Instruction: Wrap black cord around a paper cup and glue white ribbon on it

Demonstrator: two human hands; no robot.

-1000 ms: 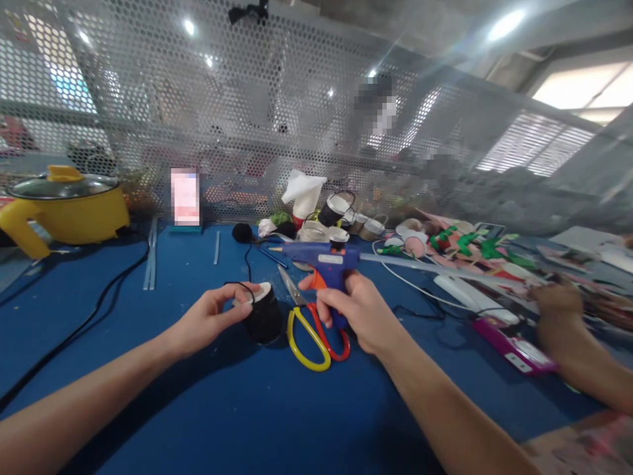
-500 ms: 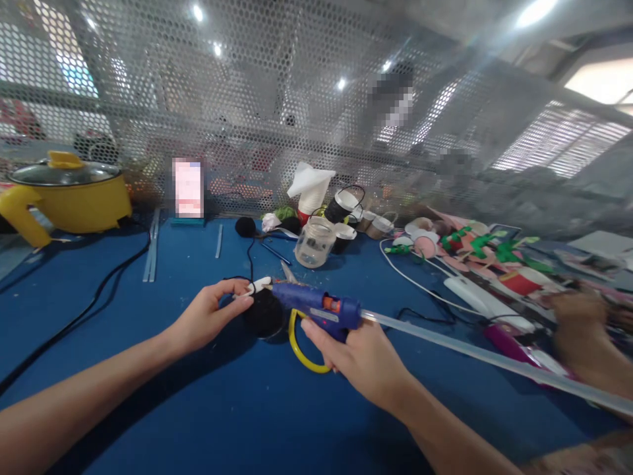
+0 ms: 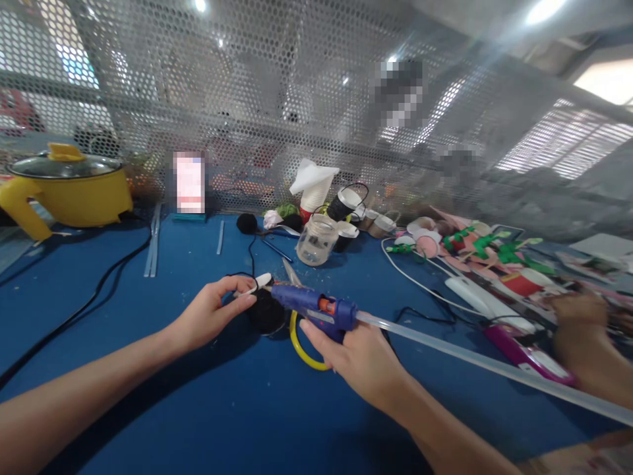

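My left hand (image 3: 215, 313) pinches a small white piece (image 3: 263, 280) with black yarn (image 3: 253, 254) at it. That strand runs back to a black yarn ball (image 3: 246, 223). Right under the white piece is a dark round object (image 3: 267, 316), whose kind I cannot make out. My right hand (image 3: 368, 359) is wrapped round the grip of a blue hot glue gun (image 3: 306, 305), its nozzle at the white piece. A long translucent glue stick (image 3: 445, 344) sticks out of the gun's back. Scissors (image 3: 299, 349) with a yellow handle lie beneath the gun, partly hidden.
Behind the hands stand a clear jar (image 3: 317, 241) and several cups (image 3: 346, 201). A yellow pot (image 3: 84, 194), a phone (image 3: 190, 183) and glue sticks (image 3: 153, 244) are left. Right are a white power strip (image 3: 487, 303), craft pieces (image 3: 475, 247) and another person's hand (image 3: 578, 313).
The view has shifted slightly. The glue gun has moved a little left relative to the scissors, its nozzle staying at the white piece. Both hands keep their hold.
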